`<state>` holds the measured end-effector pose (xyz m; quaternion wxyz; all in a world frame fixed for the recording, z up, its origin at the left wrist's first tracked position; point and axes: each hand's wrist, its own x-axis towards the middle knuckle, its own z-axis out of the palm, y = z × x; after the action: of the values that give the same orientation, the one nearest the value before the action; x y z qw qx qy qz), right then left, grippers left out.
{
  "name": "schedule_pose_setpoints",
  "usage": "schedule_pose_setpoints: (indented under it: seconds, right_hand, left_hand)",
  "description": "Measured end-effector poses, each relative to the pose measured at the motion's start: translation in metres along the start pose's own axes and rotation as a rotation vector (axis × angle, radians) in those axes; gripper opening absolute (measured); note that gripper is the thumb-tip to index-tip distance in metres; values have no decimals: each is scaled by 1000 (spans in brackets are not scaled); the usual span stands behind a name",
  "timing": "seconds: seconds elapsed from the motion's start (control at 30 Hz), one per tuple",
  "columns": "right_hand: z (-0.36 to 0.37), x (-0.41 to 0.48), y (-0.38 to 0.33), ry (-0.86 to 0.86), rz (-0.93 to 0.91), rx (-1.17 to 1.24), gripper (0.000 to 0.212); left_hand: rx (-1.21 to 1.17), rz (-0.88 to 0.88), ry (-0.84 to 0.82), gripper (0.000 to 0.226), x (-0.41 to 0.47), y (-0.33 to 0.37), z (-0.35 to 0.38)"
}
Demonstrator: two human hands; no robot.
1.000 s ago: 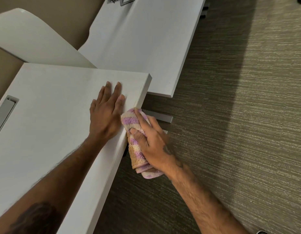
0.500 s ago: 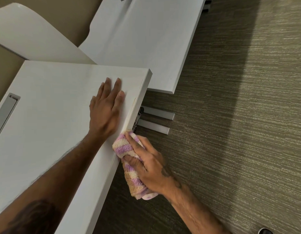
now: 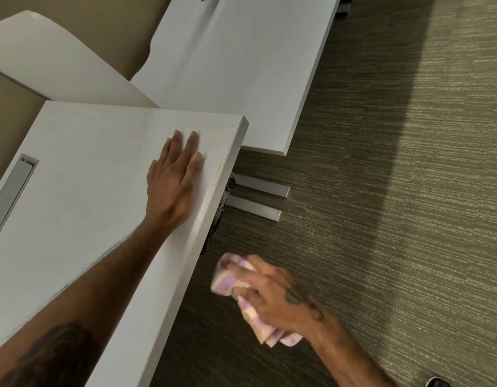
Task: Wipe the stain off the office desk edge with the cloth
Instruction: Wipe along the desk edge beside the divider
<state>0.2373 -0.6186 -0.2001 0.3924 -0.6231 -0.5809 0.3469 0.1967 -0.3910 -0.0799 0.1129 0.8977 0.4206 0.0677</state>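
Observation:
The white office desk [image 3: 82,196] fills the left of the view, its right edge [image 3: 214,208] running diagonally down to the bottom. A faint yellowish mark [image 3: 219,170] shows along that edge near the far corner. My left hand [image 3: 173,180] lies flat on the desk top, palm down with the fingers together, just inside the edge. My right hand [image 3: 272,296] grips a bunched pink, purple and cream striped cloth [image 3: 226,277]. It hangs over the carpet, clear of the desk edge, and is blurred.
A second white desk [image 3: 241,71] stands beyond, a curved white divider [image 3: 46,57] at the far left. Two grey metal feet [image 3: 258,198] jut onto the green-grey carpet [image 3: 395,219]. A grey cable slot [image 3: 13,188] sits in the desk top. A dark shoe tip [image 3: 437,382] shows at bottom right.
My right hand slid the cloth down along the desk edge towards me, then came off the edge and out over the carpet. My left hand stayed flat on the desk.

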Motion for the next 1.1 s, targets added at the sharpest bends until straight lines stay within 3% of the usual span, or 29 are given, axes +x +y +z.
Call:
schedule_pose_setpoints:
  seconds: [0.1,0.17,0.33,0.5,0.67,0.77,0.9,1.1]
  right_hand:
    - [-18,14,9,201,238,131,63]
    - [-36,36,4,353,336,183,61]
    - [-65,83,-21,571,360,71,49]
    - [-45,78,-43,563,343,-22,45]
    - [-32,25,-51,352,197,-112,42]
    - [-80,39,-39,490,179,-168,44]
    - [-162,87,-34,602,153,-437,39]
    - [-183,119,-52,371,117,-849,46]
  left_hand:
    - [-2,0,2,53,0,0,0]
    - [-3,0,0,53,0,1,0]
    - [2,-4,3,53,-1,2,-1]
    - [2,-2,2,54,0,-1,2]
    - [-2,5,5,55,0,-4,3]
    - [13,-2,-8,56,1,-5,5]
    - [0,-8,-31,57,0,-2,3]
    - [-28,-9,-56,59,-2,4,-6]
